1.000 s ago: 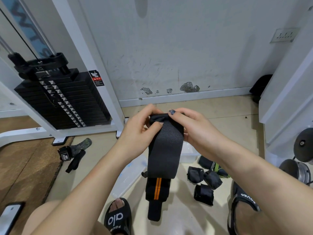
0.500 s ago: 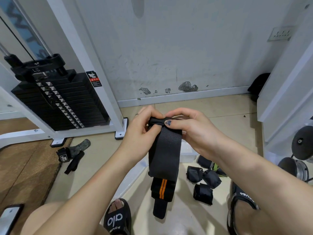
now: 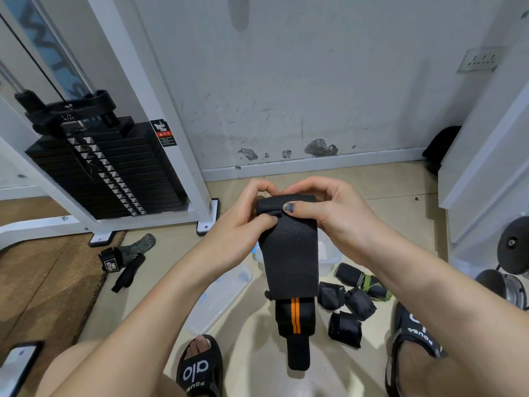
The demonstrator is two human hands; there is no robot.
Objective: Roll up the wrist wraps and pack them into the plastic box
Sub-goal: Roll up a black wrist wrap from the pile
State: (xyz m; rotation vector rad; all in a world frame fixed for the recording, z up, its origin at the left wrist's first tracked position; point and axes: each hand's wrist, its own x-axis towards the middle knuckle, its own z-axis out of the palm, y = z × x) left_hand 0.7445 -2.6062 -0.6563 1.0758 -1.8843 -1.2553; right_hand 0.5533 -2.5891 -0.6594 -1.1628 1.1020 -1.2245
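A black wrist wrap (image 3: 290, 259) with an orange stripe hangs in mid-air, its top end curled into a small roll. My left hand (image 3: 243, 222) pinches the roll's left side and my right hand (image 3: 323, 210) grips its right side, thumb on the front. Behind the hanging wrap stands the clear plastic box (image 3: 329, 255), mostly hidden. Its clear lid (image 3: 220, 296) lies on the floor to the left. Several rolled black wraps (image 3: 346, 313) lie on the floor to the right, one with green trim (image 3: 372, 285).
A white cable machine with a black weight stack (image 3: 108, 167) stands at left. Lifting straps (image 3: 123, 262) lie by its foot, a phone (image 3: 17, 365) at bottom left. My sandalled feet (image 3: 200, 368) frame the floor. White equipment and weight plates (image 3: 512, 247) fill the right.
The top end of the wrap has been folded over and rolled a little further between my fingers. The hanging tail has risen slightly.
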